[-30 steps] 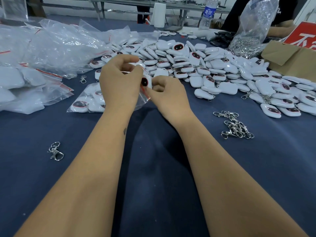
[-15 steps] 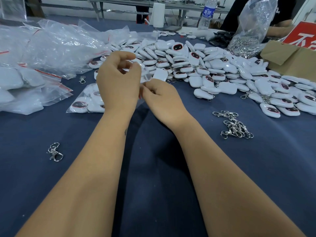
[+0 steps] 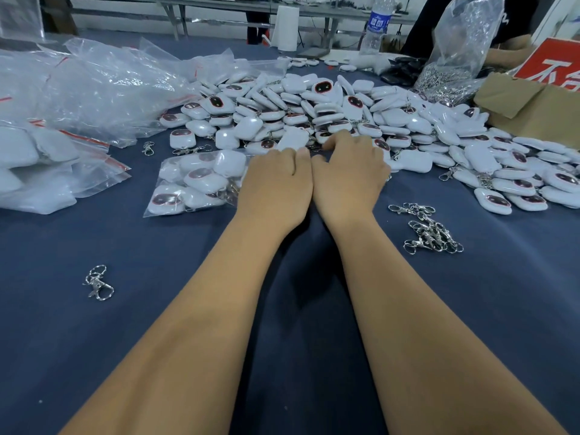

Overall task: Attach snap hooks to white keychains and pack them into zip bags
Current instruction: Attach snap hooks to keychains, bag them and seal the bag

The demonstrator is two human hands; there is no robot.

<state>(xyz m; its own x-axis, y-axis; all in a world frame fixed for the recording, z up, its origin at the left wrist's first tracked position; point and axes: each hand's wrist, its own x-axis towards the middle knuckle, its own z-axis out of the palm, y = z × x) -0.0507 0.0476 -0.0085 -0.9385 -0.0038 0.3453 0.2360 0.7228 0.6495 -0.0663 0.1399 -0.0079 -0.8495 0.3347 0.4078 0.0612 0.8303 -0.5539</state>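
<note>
A: Left side first?
B: Heap of clear zip bags (image 3: 94, 89) with red strips, far left of the fingers. Loose snap hook (image 3: 98, 282) on the blue tablecloth (image 3: 157, 309), well back and left of the left hand.

A: Filled bag?
B: Zip bag of white keychains (image 3: 194, 180) lying flat, its right edge under the left hand (image 3: 276, 183). Hand lies knuckles up on that edge; fingers curl down out of sight, can't tell if they grip it.

A: Right hand?
B: Right hand (image 3: 348, 174) touching the left one, fingers bent forward into the near edge of the keychain pile (image 3: 345, 111). Tips hidden, grip unclear.

A: Further right?
B: Cluster of snap hooks (image 3: 430, 229) right of the right wrist. Beyond the pile: bag of metal hooks (image 3: 455, 58), cardboard box (image 3: 533, 108), water bottle (image 3: 375, 26).
</note>
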